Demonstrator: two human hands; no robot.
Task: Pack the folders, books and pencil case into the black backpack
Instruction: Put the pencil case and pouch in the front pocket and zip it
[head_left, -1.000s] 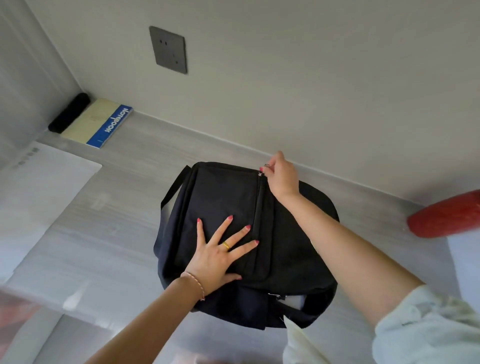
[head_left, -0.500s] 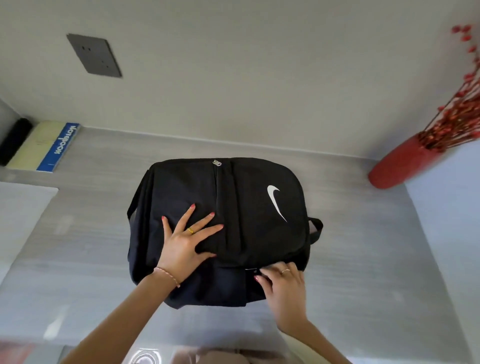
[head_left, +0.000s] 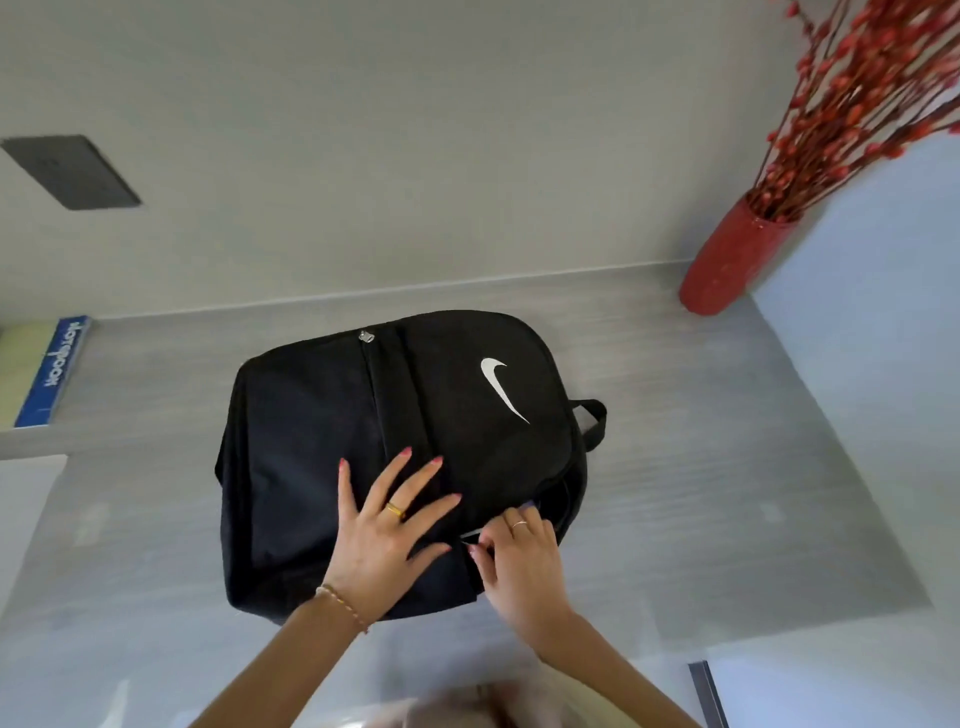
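Observation:
The black backpack (head_left: 311, 467) with a white swoosh lies flat on the grey table (head_left: 701, 467), its carry handle pointing right. My left hand (head_left: 387, 525) rests flat on its front, fingers spread, pressing it down. My right hand (head_left: 519, 556) pinches a zipper pull at the near edge of the bag, where a gap in the main zip shows. A second zipper pull (head_left: 367, 336) sits at the far edge. A yellow notebook (head_left: 39, 371) with a blue spine lies at the far left by the wall. No folders or pencil case are in view.
A red vase (head_left: 732, 260) with red berry branches stands at the back right corner. A white sheet (head_left: 21, 519) covers the table's left side. A dark wall plate (head_left: 72, 171) is set in the wall. A pale panel (head_left: 857, 364) bounds the right side.
My right hand left the far zipper pull and came to the bag's near edge, now pinching a pull there and sliding slightly right. The view swung right, revealing the vase.

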